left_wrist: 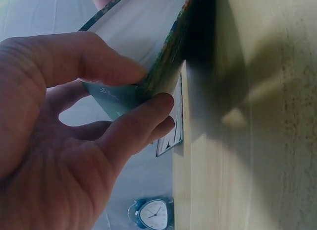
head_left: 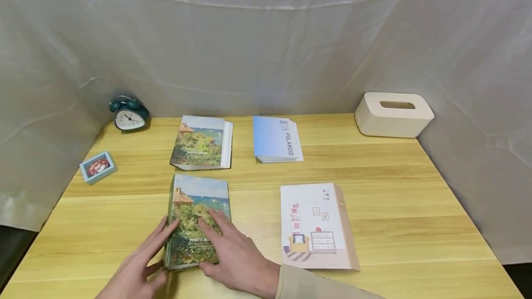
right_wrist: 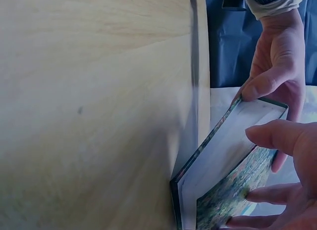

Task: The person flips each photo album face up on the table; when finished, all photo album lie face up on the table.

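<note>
A yellowish bench (head_left: 415, 225) with streaked wood grain is walled at the back and both sides by creased, silvery grey cloth (head_left: 266, 50). The held photo album (head_left: 191, 230), with a painted seaside cover, is toward nine o'clock from the bench's middle. Taking that album as the hub, with twelve toward the back cloth, a second photo album (head_left: 199, 144) lies at twelve, a blue Polaroid booklet (head_left: 274, 137) between one and two, a cream tissue box (head_left: 392, 114) at two, a white book (head_left: 313, 225) at three, a small blue picture frame (head_left: 98, 167) at ten and a teal alarm clock (head_left: 129, 116) at eleven. The left hand (head_left: 135, 266) has its grip clamped on the held album's spine side; the right hand (head_left: 238, 253) has its grip spread, fingers resting on the cover. The left wrist view adds the white page block (left_wrist: 143, 31), dark shadow beneath the album's tilted body, and the alarm clock again at six o'clock. Only the right wrist view takes in a pale cuff (right_wrist: 275, 5) at the left wrist, toward one o'clock, with dark blue fabric (right_wrist: 233, 51) beyond the bench's edge. The tissue box shows in the head view alone.
</note>
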A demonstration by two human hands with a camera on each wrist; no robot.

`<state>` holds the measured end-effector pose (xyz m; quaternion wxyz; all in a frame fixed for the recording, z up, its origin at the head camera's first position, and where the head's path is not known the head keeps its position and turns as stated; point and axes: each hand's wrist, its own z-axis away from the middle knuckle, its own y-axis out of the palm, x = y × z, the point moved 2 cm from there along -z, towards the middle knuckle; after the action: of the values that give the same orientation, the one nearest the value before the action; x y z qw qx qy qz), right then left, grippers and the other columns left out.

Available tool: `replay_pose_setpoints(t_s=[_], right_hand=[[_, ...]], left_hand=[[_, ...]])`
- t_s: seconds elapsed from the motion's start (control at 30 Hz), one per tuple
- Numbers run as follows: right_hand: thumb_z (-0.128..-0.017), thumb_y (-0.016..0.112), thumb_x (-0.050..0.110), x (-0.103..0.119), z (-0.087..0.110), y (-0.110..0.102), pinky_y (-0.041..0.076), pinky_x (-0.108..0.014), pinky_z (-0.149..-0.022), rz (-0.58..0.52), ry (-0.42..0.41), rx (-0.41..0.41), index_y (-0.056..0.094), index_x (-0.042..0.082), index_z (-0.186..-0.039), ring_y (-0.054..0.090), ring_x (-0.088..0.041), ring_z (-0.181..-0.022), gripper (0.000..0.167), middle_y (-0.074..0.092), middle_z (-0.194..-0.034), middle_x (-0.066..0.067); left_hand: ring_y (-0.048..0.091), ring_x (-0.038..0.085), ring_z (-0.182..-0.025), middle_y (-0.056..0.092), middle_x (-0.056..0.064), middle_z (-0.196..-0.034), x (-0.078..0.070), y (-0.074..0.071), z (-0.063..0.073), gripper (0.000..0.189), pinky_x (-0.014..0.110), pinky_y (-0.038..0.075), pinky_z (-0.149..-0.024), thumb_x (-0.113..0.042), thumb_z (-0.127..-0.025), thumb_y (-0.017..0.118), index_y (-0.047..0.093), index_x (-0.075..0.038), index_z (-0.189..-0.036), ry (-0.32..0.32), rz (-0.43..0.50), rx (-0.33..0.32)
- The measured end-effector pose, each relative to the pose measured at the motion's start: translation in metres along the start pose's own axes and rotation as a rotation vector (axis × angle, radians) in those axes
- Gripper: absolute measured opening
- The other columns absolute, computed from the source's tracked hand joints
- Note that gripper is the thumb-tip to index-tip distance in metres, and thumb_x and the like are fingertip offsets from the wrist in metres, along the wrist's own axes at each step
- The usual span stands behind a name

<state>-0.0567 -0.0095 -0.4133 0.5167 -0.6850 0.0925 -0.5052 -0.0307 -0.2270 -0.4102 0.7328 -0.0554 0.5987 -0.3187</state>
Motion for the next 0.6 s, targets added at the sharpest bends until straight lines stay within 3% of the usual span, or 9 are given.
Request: replay_pose_setpoints(t_s=[0.07, 0.33, 0.6], right_hand=[[-0.088, 0.074, 0.036, -0.0005, -0.0003, 0.0002, 0.058, -0.042, -0.072, 0.005, 0.0, -0.001, 0.029, 0.023, -0.156, 0.022, -0.023, -0.144, 0.083, 0.015, -0.162, -0.003], [-0.09, 0.072, 0.038, -0.0023, -0.0002, 0.0009, 0.055, -0.036, -0.085, 0.006, -0.018, 0.008, 0.032, 0.019, -0.155, 0.022, -0.023, -0.144, 0.079, 0.017, -0.161, -0.005], [-0.09, 0.072, 0.039, -0.0035, -0.0015, 0.0004, 0.051, -0.038, -0.093, 0.021, -0.029, 0.005, 0.035, 0.019, -0.154, 0.02, -0.022, -0.145, 0.077, 0.017, -0.162, -0.003]], left_hand=[[0.013, 0.056, -0.137, -0.001, 0.023, -0.161, 0.0006, -0.0001, -0.0001, 0.1, 0.054, 0.053, -0.083, 0.022, -0.074, 0.063, 0.027, -0.023, -0.157, -0.001, -0.002, -0.002], [0.013, 0.056, -0.137, 0.002, 0.024, -0.161, 0.002, -0.0002, -0.0003, 0.1, 0.056, 0.053, -0.083, 0.022, -0.074, 0.063, 0.029, -0.022, -0.157, -0.007, -0.013, -0.014], [0.016, 0.054, -0.137, 0.005, 0.025, -0.16, 0.0029, 0.0001, 0.0003, 0.099, 0.054, 0.053, -0.084, 0.021, -0.075, 0.063, 0.027, -0.021, -0.157, -0.003, -0.064, -0.028]])
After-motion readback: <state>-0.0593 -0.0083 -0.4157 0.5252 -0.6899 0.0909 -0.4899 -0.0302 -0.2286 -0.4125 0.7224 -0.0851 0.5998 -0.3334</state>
